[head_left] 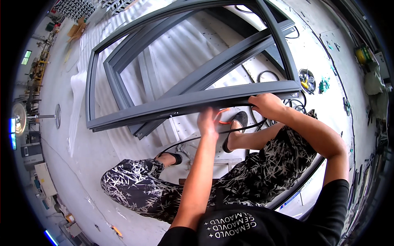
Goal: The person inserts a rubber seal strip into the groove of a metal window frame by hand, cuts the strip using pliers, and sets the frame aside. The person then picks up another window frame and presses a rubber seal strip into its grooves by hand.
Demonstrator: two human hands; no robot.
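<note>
A dark grey metal window frame (pixel 193 97) is tilted in front of me, its near bar just beyond both hands. My right hand (pixel 269 106) is closed at the right part of that bar, fingers curled at its edge on a black rubber strip. The strip (pixel 230 130) trails loosely from there across my legs to the left. My left hand (pixel 207 122) is at the underside of the bar near its middle, and motion smears its fingers. Right beside it shows an orange-handled tool (pixel 224 122); whether the hand grips it, I cannot tell.
Beneath lies another grey frame (pixel 117 84) on a crinkled whitish sheet (pixel 78 94). Black strip coils (pixel 269 76) lie at the right, near a round container (pixel 307 80) of small parts. At the left stands a metal stand with round discs (pixel 57 116). My feet (pixel 239 121) are below the frame.
</note>
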